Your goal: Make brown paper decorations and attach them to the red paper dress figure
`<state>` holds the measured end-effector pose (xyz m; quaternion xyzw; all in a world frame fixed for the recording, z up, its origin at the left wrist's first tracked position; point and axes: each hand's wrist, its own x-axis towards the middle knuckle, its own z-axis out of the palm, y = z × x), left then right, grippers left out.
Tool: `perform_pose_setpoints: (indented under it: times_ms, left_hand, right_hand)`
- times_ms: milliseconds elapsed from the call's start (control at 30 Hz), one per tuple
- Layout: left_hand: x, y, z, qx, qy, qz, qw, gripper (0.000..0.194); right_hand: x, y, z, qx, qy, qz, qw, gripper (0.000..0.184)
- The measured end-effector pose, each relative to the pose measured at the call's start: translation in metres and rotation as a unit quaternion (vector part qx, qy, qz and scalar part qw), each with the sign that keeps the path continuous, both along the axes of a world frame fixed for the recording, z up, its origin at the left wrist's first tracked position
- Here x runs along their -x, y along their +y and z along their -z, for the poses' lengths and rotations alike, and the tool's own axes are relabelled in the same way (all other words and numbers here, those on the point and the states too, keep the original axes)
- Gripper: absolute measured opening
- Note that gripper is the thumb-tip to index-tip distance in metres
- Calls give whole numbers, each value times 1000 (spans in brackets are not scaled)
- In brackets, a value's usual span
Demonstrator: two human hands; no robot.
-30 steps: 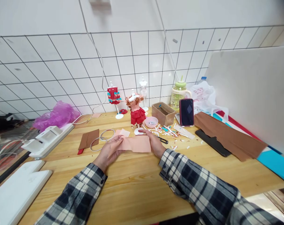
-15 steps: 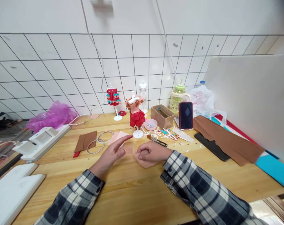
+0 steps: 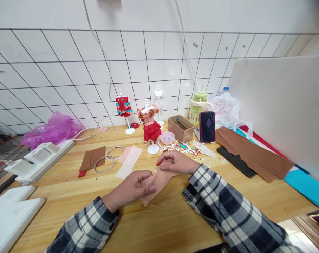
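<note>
A thin piece of peach crepe paper (image 3: 161, 182) stretches between my two hands above the table. My left hand (image 3: 133, 187) grips its lower left end, thumb on top and fingers behind. Bent over the upper right part, the fingers of my right hand (image 3: 178, 162) pinch the same piece. Left of the hands lie a pale strip of paper (image 3: 130, 162) and a piece of brown paper (image 3: 92, 159). Just beyond them stands a small white dress form wearing a red and peach paper dress (image 3: 152, 130).
Behind are another dressed form (image 3: 124, 107), a bare white form (image 3: 158, 102), a pink bowl (image 3: 167, 138) among paper scraps, a cardboard box (image 3: 181, 128), a phone (image 3: 207, 127) and a drink jug (image 3: 199, 109). A power strip (image 3: 40, 161) lies left, brown paper (image 3: 254, 154) right.
The left hand has closed on the peach paper, which now spans both hands. The right hand has opened its curl and rests higher on the piece. The view has shifted slightly.
</note>
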<state>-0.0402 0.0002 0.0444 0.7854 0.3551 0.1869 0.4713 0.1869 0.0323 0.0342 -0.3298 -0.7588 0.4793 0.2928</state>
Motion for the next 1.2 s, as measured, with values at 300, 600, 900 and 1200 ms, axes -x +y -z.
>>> perform_pose_setpoints:
  times_ms: [300,600,900,1200]
  left_hand:
    - [8,10,29,282,-91,-99,950,33]
    - [8,15,37,288,-163,-156,931,42]
    - [6,18,35,191,-202,-218,936,61]
    - [5,18,32,89,-145,-261,950,67]
  right_hand:
    - [-45,18,8,-143,-374,313,861,29]
    - [-44,15,27,-140,-446,292,834,40]
    - [-39,10,20,-97,-426,278,855,23]
    - [-35,-1,11,-87,-523,278,801,39]
